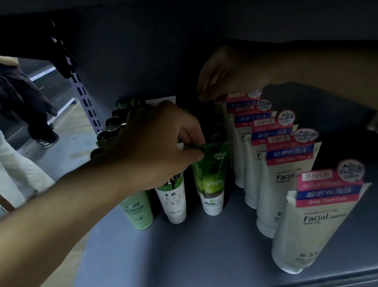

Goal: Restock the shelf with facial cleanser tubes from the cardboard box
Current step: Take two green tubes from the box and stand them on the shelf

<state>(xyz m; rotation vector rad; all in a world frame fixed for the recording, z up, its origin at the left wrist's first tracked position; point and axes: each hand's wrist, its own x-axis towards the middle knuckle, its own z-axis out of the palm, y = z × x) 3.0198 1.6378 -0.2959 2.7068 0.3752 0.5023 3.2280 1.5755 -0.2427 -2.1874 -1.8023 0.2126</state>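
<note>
Head view: left hand (160, 143) pinches the green tube's (210, 178) top edge; right hand's (221, 74) grip unclear; shelf (193, 257) front bare.

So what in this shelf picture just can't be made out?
- Cardboard box: nowhere in the head view.
- Right hand: in shadow at the shelf's back; its fingertips and grip can't be told.
- Dark tubes behind the green tube: too dim to read.
- Front white tube: small print blurred.

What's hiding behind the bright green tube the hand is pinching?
Behind the bright green tube stands at least one dark tube. Farther back it is too dark to count more. The left hand pinching the tube's top edge covers what stands to that side.
</note>
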